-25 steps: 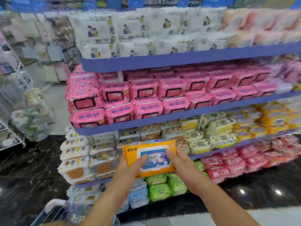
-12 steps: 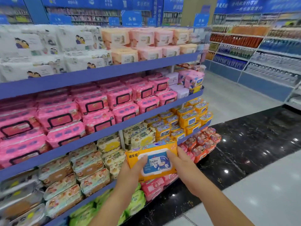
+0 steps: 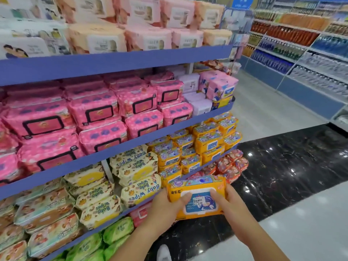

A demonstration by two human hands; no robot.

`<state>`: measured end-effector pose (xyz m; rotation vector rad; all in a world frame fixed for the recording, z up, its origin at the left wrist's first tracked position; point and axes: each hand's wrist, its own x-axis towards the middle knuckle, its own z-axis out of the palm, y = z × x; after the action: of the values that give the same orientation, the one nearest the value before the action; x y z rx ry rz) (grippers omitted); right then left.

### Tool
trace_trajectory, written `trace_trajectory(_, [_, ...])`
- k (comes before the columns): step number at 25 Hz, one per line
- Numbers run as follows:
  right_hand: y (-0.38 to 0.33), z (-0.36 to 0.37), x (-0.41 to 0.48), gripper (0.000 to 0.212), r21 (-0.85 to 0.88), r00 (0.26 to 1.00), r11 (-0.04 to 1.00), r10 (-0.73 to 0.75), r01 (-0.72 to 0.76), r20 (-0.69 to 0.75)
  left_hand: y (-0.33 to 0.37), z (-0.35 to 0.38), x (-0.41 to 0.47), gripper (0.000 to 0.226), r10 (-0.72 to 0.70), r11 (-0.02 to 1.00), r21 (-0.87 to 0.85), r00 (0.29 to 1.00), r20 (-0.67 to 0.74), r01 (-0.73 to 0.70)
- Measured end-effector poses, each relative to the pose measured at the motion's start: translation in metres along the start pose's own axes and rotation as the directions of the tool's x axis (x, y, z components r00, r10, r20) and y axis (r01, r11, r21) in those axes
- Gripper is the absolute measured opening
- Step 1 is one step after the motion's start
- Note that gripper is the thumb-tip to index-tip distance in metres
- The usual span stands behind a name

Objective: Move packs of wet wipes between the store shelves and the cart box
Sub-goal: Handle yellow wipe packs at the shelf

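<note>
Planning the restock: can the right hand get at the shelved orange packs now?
Likely yes for the right hand: nothing blocks the shelved orange packs above. But it and the left hand grip the held orange wipes pack.

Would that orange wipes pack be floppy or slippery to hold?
Likely soft yet not floppy: the orange pack looks flat though held only at its ends by left hand and right hand. Its glossy film could be slightly slippery.
</note>
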<state>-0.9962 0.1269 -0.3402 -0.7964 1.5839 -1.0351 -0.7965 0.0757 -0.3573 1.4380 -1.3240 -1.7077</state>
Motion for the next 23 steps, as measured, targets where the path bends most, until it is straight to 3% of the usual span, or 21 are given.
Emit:
trace_trajectory(4, [-0.013, -0.033, 0.090, 0.036, -0.088, 0.999, 0.995, 0.050, -0.049, 0.009, 0.015, 0.017, 0.089, 0.037, -0.041, 0.996, 0.084, 0.999, -0.028, 0.043])
trace_trajectory(10, [-0.026, -0.076, 0.218, 0.065, -0.239, 0.974, 0.964, 0.158, -0.116, 0.165, 0.042, 0.033, 0.183, 0.056, -0.083, 0.982, 0.162, 0.992, -0.093, 0.098])
trace_trajectory(16, [-0.036, -0.088, 0.352, 0.068, -0.481, 0.896, 0.875, 0.174, 0.049, 0.409, 0.043, 0.051, 0.267, 0.067, -0.131, 0.968, 0.176, 0.957, -0.258, 0.179])
trace_trajectory(23, [-0.025, -0.082, 0.521, 0.074, -0.620, 0.799, 0.713, 0.141, 0.328, 0.585, 0.015, 0.081, 0.385, 0.080, -0.089, 0.962, 0.173, 0.842, -0.532, 0.211])
